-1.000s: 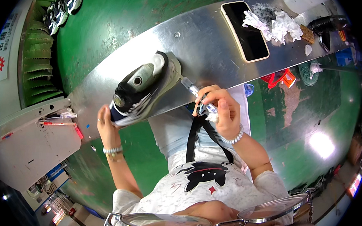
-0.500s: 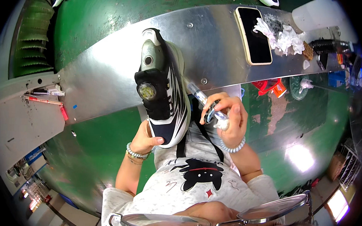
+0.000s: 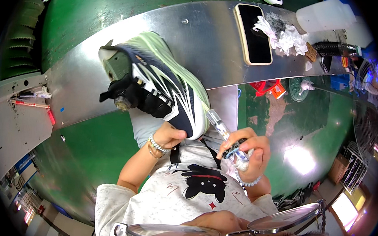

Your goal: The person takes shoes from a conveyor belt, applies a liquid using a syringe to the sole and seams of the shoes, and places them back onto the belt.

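My left hand (image 3: 169,136) grips the toe of a navy and white sneaker (image 3: 165,80) with a pale green sole, its thumb pressed on the toe cap. The shoe lies tilted on its side, heel away from me, sole edge to the right. A grey-green last (image 3: 117,66) fills its opening, and black laces and tongue face left. In my right hand (image 3: 251,155) is a clear syringe (image 3: 217,123), fingers wrapped round its barrel. Its front end is by the sole edge near the toe; I cannot tell whether they touch. A dark and a white bit show among the right fingers.
A metal bench (image 3: 202,41) runs across the front. On it lie a phone (image 3: 255,35), crumpled white tissue (image 3: 291,40), a white container (image 3: 323,16) and a dark bottle (image 3: 336,49). Red-handled tools (image 3: 32,103) rest on the left surface. A red basket (image 3: 264,87) is below right.
The sneaker has been turned so its heel swings left and its sole side shows more. The syringe and right hand have moved down toward me, staying beside the toe.
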A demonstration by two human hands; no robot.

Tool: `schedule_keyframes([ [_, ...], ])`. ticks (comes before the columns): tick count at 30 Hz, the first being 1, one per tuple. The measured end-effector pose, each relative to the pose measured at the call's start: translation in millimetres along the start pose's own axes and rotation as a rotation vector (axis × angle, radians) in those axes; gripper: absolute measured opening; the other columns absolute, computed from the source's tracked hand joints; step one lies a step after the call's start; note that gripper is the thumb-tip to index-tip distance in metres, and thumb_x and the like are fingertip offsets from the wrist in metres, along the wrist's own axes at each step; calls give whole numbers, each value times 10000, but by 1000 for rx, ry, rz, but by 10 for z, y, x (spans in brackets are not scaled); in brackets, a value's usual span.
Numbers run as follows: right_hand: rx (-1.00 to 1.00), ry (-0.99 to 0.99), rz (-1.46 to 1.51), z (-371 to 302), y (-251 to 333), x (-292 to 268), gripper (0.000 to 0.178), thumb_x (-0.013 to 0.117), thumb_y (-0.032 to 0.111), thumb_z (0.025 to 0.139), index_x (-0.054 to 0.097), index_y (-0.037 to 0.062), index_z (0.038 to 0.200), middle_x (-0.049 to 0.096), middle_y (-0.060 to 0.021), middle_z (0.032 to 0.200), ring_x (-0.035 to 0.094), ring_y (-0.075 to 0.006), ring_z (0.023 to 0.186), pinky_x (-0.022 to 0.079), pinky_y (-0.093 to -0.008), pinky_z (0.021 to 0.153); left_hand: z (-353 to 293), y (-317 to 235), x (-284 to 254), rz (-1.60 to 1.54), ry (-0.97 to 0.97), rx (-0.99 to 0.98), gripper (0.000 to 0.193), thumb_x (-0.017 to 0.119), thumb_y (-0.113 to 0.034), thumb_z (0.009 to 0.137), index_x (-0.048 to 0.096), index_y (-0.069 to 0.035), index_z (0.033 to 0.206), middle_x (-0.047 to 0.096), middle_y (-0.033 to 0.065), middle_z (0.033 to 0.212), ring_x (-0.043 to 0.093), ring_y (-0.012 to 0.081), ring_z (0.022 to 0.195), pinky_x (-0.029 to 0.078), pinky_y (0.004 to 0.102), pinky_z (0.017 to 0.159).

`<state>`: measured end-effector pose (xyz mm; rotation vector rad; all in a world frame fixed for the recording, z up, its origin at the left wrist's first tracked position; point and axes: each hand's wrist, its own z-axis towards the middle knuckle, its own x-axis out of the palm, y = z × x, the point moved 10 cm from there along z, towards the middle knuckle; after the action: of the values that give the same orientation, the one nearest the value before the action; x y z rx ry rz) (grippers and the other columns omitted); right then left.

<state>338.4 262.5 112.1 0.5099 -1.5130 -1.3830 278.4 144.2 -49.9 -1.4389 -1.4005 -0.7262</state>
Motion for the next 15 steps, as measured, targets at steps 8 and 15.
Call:
schedule_keyframes([
  [8, -189, -156, -137, -114, 309, -175, 320, 344, 243, 975, 503, -35, 973, 570, -251, 871, 598, -243, 670, 518, -324, 589, 702, -39, 393, -83, 102, 31, 850, 700, -2, 629, 295, -74, 1373, 357, 35, 1394, 343, 201, 1299, 352, 429, 1040],
  [15, -306, -130, -341, 16, 379, -130, 358, 374, 282, 969, 526, -42, 965, 580, -239, 862, 609, -243, 668, 506, -307, 595, 1054, -206, 662, -98, 196, 127, 819, 622, 55, 625, 315, -109, 1366, 380, 54, 1375, 296, 183, 1331, 252, 451, 1104],
])
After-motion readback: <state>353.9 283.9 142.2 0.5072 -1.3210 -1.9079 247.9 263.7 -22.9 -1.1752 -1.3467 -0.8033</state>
